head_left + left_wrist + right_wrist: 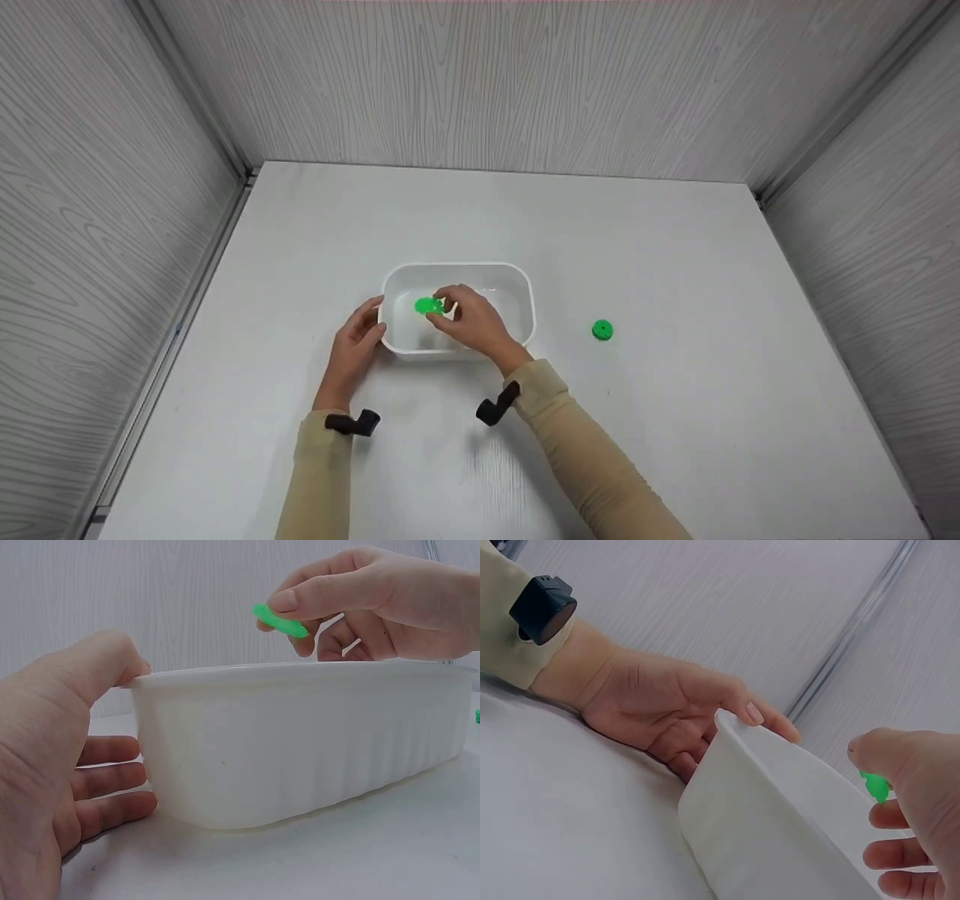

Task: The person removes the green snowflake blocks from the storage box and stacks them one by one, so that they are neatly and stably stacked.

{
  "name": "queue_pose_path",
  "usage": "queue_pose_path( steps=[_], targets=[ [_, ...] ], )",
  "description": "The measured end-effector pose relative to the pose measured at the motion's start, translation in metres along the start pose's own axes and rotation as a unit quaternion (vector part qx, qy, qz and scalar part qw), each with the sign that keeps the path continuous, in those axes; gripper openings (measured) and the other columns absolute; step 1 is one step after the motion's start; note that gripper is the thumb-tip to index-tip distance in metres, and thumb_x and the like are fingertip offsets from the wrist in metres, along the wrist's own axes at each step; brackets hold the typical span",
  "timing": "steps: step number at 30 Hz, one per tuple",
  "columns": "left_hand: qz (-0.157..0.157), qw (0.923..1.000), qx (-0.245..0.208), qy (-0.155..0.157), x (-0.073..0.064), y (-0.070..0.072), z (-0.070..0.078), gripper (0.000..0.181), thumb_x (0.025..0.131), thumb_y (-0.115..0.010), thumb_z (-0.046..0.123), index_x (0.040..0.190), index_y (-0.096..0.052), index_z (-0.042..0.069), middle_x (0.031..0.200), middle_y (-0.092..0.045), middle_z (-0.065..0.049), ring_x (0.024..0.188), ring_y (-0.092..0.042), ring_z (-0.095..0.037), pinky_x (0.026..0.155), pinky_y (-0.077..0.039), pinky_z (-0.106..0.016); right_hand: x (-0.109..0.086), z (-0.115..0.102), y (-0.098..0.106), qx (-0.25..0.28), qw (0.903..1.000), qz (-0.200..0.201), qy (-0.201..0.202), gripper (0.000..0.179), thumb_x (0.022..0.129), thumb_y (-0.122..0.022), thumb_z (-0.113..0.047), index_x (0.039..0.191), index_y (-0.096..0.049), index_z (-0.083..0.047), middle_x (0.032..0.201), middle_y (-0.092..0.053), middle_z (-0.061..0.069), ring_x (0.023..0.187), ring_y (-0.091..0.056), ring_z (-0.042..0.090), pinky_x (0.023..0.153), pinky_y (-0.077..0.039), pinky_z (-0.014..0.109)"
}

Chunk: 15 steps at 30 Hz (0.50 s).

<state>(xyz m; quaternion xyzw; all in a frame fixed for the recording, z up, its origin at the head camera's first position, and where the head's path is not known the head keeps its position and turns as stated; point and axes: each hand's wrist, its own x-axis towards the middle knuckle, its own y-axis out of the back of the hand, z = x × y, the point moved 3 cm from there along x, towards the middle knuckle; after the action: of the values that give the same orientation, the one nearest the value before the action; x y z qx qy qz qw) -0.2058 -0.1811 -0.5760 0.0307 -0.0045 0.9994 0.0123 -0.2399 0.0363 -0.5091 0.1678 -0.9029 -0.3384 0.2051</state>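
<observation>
A white plastic container [459,354] with rounded corners stands on the table. At its left end my left hand [356,351] grips it, thumb on the rim and fingers along the outer wall [225,757]. My right hand [478,324] is above the container and pinches a flat green plastic gear [427,305] with a bumpy edge between thumb and fingers. In the left wrist view the gear [280,621] is tilted above the rim. The right wrist view shows only part of it [875,786] behind the thumb.
A second round green piece [602,330], with small holes in its face, lies on the white table [675,420] right of the container. Grey wood-grain panels [480,82] enclose the table at the back and both sides.
</observation>
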Motion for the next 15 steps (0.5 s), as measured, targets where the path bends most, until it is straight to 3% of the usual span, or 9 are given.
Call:
queue_pose_path(
  steps=[6, 15],
  targets=[
    [0.006, 0.9998, 0.009, -0.017, 0.001, 0.000, -0.003, 0.044, 0.092, -0.060, 0.022, 0.135, -0.050, 0.022, 0.127, -0.053, -0.013, 0.115, -0.052, -0.024, 0.090, -0.044, -0.026, -0.007, 0.001, 0.004, 0.026, 0.9991, 0.033, 0.000, 0.032, 0.086, -0.067, -0.026, 0.109, -0.062, -0.005, 0.086, -0.057, 0.005, 0.069, -0.054, 0.016, 0.062, -0.045, 0.024],
    [0.007, 0.9995, 0.028, -0.009, -0.002, 0.001, -0.005, 0.044, 0.093, -0.057, 0.025, 0.136, -0.048, 0.025, 0.130, -0.052, -0.011, 0.117, -0.050, -0.024, 0.092, -0.043, -0.027, -0.018, 0.001, 0.015, 0.056, 0.9951, 0.079, 0.020, 0.030, 0.085, -0.068, -0.018, 0.111, -0.060, -0.005, 0.088, -0.055, 0.009, 0.069, -0.054, 0.016, 0.061, -0.046, 0.024]
  ],
)
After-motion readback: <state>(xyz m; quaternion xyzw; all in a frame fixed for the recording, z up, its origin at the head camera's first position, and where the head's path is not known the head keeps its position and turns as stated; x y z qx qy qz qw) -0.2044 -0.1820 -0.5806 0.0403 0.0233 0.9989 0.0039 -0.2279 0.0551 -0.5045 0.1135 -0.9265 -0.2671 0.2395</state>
